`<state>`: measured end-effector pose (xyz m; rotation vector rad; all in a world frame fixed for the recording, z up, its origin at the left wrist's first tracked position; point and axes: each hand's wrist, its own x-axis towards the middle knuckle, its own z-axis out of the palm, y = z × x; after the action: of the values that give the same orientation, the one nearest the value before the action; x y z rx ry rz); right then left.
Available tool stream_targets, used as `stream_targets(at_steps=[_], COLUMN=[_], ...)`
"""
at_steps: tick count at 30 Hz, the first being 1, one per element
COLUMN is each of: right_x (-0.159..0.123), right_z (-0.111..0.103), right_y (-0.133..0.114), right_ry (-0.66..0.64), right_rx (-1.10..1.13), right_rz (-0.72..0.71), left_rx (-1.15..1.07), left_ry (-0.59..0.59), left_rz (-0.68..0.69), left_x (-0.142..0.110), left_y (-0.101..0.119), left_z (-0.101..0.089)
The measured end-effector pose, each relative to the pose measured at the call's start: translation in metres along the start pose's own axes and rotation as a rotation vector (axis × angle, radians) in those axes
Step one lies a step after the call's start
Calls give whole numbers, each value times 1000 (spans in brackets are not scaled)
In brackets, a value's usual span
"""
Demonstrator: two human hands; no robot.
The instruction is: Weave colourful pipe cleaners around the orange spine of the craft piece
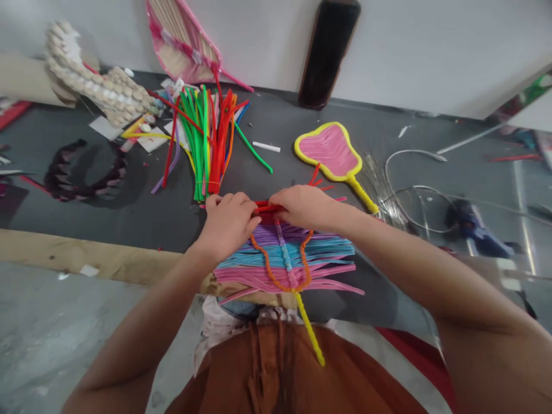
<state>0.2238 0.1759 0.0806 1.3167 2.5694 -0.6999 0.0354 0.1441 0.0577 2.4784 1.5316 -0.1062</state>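
Both hands are at the far end of a fan-shaped piece made of pipe cleaners. My left hand [228, 223] is closed with its fingertips on the red pipe cleaners [264, 207]. From the other side, my right hand [304, 206] pinches the same red stems. Nearer my body lie rows of purple pipe cleaners [266, 236], blue pipe cleaners [237, 256] and pink pipe cleaners [245, 277]. They cross a wrapped centre stem that ends in a yellow handle [308, 325]. A bent orange pipe cleaner [307, 259] lies over the rows. My fingers hide part of the red stems.
Beyond my left hand lie bundled green pipe cleaners [194, 138] and red pipe cleaners [222, 138]. A finished pink-and-yellow fan [330, 150] lies to the right, near loose wires [383, 190]. A phone [328, 54] leans on the wall. A dark braided band [86, 178] sits left.
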Motion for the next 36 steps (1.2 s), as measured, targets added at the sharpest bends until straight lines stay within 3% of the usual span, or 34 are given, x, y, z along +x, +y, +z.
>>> stream_targets(at_steps=[5, 14, 19, 25, 29, 34, 36], right_x=[-8, -32, -39, -48, -53, -56, -58], right_z=[-9, -19, -12, -12, -11, -14, -18], right_y=[15, 49, 55, 57, 50, 36, 32], right_ry=[139, 377, 452, 657, 586, 498, 454], right_rx=[131, 767, 864, 870, 783, 649, 620], right_rz=[67, 227, 173, 156, 128, -95, -118], left_rx=[-12, -54, -39, -17, -11, -27, 1], left_ry=[-3, 26, 43, 41, 48, 132, 136], left_rz=[19, 8, 16, 14, 33, 43, 71], left_x=[-5, -6, -5, -6, -5, 8, 18], left_y=[1, 2, 1, 2, 5, 16, 21], left_z=[-1, 1, 2, 0, -6, -14, -13])
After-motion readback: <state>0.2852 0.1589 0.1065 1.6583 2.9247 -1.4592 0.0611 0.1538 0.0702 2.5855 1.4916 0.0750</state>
